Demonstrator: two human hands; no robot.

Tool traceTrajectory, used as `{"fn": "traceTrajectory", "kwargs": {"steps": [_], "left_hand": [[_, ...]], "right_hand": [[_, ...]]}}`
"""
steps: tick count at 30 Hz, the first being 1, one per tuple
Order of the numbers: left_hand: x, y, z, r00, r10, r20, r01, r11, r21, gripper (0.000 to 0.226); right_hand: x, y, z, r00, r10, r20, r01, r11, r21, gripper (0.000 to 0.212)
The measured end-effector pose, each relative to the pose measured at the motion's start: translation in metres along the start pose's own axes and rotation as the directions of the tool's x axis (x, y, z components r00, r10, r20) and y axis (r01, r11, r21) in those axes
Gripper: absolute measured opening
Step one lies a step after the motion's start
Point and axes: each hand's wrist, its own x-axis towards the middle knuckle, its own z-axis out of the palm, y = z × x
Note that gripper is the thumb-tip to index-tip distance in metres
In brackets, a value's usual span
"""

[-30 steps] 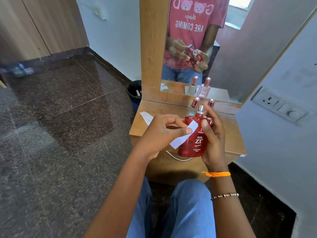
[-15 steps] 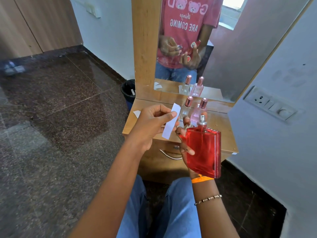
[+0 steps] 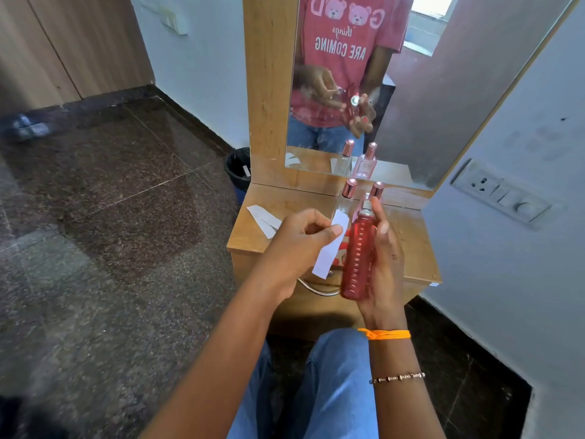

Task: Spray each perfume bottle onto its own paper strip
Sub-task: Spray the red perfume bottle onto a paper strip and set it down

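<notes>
Ideally, the right hand (image 3: 384, 264) gripping the red perfume bottle (image 3: 358, 253) aimed its nozzle at the paper strip (image 3: 329, 248) pinched by the left hand (image 3: 297, 245).

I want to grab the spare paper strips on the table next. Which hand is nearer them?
Left. The left hand hangs just right of the spare paper strips; the right hand, gripping the red bottle, is farther right.

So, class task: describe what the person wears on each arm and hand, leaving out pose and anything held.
Both forearms are bare, with no sleeves in view. The right hand has an orange thread band at the wrist and, further up the forearm, a thin beaded metal bracelet. The left hand and its wrist carry nothing. No rings are visible on either hand.
</notes>
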Motion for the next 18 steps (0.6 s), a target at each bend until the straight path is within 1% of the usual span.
{"fn": "traceTrajectory", "kwargs": {"steps": [2,3,4,6,8,11,13,16,18], "left_hand": [[-0.001,-0.004,0.007,0.998,0.011,-0.058,-0.012,1.000,-0.019,0.025],[-0.001,-0.005,0.011,0.996,0.013,-0.087,-0.016,0.999,-0.040,0.025],[-0.001,-0.006,0.013,0.994,0.014,-0.111,-0.021,0.998,-0.057,0.026],[0.000,-0.007,0.015,0.990,0.025,-0.140,-0.036,0.996,-0.081,0.026],[0.002,-0.006,0.015,0.988,0.038,-0.147,-0.053,0.994,-0.098,0.025],[0.004,-0.006,0.015,0.990,0.033,-0.135,-0.048,0.992,-0.114,0.026],[0.006,-0.007,0.013,0.993,0.011,-0.116,-0.025,0.992,-0.123,0.026],[0.008,-0.007,0.008,0.996,-0.053,-0.067,0.041,0.983,-0.176,0.022],[0.010,-0.006,0.003,0.995,-0.082,-0.063,0.069,0.980,-0.189,0.019]], "right_hand": [[0.002,-0.001,0.004,0.987,-0.122,-0.100,0.097,0.970,-0.223,0.036],[0.003,-0.001,0.006,0.976,-0.179,-0.127,0.133,0.943,-0.306,0.031],[0.003,-0.001,0.007,0.966,-0.222,-0.135,0.160,0.917,-0.365,0.028],[0.003,-0.002,0.010,0.957,-0.269,-0.106,0.198,0.878,-0.436,0.029],[0.003,-0.004,0.011,0.957,-0.279,-0.078,0.212,0.860,-0.465,0.041],[0.006,-0.005,0.013,0.970,-0.239,-0.034,0.174,0.790,-0.588,0.066],[0.008,-0.005,0.013,0.979,-0.200,-0.031,0.138,0.772,-0.620,0.072],[0.009,-0.007,0.010,0.985,-0.169,-0.017,0.132,0.822,-0.554,0.068],[0.009,-0.007,0.006,0.987,-0.160,0.014,0.142,0.833,-0.535,0.064]]}}
